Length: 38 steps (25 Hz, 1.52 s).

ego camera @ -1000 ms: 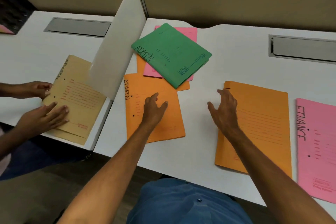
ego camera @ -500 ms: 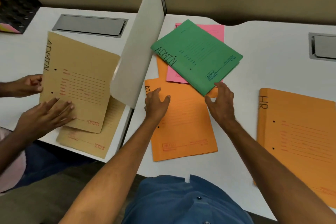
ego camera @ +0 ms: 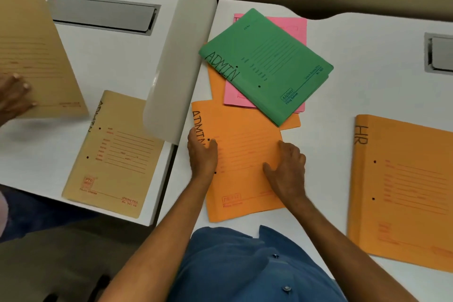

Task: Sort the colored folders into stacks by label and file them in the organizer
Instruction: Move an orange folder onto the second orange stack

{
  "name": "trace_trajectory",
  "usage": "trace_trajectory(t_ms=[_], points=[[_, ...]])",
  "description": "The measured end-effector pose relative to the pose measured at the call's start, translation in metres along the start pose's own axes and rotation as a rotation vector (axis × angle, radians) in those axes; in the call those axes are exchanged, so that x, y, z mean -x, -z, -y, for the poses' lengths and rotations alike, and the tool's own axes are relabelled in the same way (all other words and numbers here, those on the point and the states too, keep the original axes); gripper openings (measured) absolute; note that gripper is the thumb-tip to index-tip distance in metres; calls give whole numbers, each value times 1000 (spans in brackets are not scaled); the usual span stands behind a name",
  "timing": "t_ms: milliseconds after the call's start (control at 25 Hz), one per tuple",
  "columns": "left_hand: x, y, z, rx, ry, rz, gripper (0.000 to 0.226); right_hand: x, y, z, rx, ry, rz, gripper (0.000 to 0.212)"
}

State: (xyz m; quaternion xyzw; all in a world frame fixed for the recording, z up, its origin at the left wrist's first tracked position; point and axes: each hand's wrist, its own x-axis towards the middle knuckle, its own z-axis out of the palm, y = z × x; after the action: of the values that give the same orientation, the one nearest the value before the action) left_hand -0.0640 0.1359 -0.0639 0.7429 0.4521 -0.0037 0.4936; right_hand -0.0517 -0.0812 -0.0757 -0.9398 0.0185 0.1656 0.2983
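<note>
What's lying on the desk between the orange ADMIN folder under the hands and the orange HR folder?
Nothing: in the head view, only bare white desk separates the ADMIN folder from the HR folder.

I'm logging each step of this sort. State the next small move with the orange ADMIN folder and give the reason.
Probably slide the orange ADMIN folder up onto the green ADMIN folder. Both hands, left and right, rest flat on it, the labels match, and the HR folder lies apart.
</note>
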Motion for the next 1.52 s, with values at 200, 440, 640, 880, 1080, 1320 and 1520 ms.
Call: trace_trajectory(t_ms=[200, 440, 640, 880, 1080, 1320, 1520], points=[[14, 15, 12, 334, 72, 74, 44, 0, 14, -2, -74, -87, 47, 73], [50, 16, 27, 390, 82, 183, 39, 26, 23, -30, -450, -186, 62, 60], [75, -5, 34, 311, 43, 253, 47, 54, 33, -59, -485, -230, -32, 54], [89, -40, 25, 117, -89, 339, 45, 77, 51, -94, -352, -255, -59, 63], [86, -62, 8, -82, -121, 281, 29, 84, 55, -106, -230, -234, -39, 77], [75, -68, -2, -165, -205, 298, 34, 75, 59, -106, -172, -207, -43, 87], [66, -68, -6, -173, -233, 295, 37, 59, 61, -100, -111, -191, -42, 85]])
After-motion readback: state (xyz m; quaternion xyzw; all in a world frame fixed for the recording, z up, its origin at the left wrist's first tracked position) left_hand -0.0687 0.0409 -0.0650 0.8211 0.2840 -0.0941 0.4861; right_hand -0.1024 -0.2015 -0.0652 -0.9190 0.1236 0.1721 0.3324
